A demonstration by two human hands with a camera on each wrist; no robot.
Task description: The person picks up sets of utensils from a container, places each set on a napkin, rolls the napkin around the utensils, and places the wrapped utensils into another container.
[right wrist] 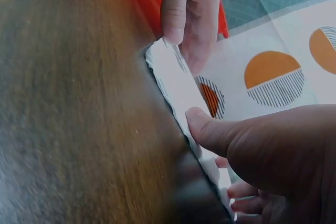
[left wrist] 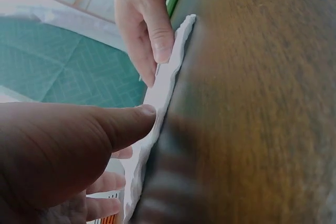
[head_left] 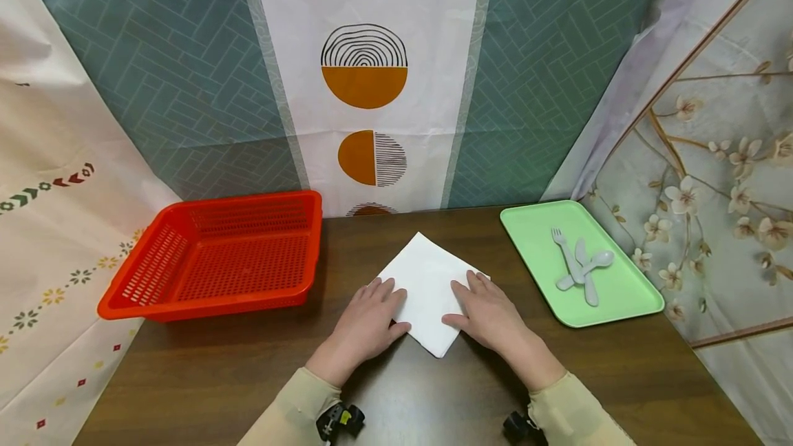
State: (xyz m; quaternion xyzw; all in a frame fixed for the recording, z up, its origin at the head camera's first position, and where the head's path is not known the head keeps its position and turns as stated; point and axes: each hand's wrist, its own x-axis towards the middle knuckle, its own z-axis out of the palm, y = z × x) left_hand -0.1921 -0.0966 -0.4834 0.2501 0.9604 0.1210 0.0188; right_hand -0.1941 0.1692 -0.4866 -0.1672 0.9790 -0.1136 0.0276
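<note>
A white folded napkin or cloth [head_left: 427,294] lies on the table, turned with one corner toward the person. The left hand [head_left: 368,321] rests on its left edge, fingers spread and fairly straight. On its right edge lies the right hand [head_left: 492,312], fingers extended in the same way. From the left wrist view, the left thumb [left wrist: 128,124] touches the top of the white stack [left wrist: 167,80], whose side shows several layers. In the right wrist view the right thumb [right wrist: 212,129] touches the stack [right wrist: 178,87] near its edge.
A red perforated basket [head_left: 248,263] stands on the left of the brown table [head_left: 427,405]. At the right, a light green tray [head_left: 533,239] holds a grey fork [head_left: 568,257], knife [head_left: 585,270] and spoon [head_left: 597,261], crossed over each other. Patterned cloths hang behind and beside the table.
</note>
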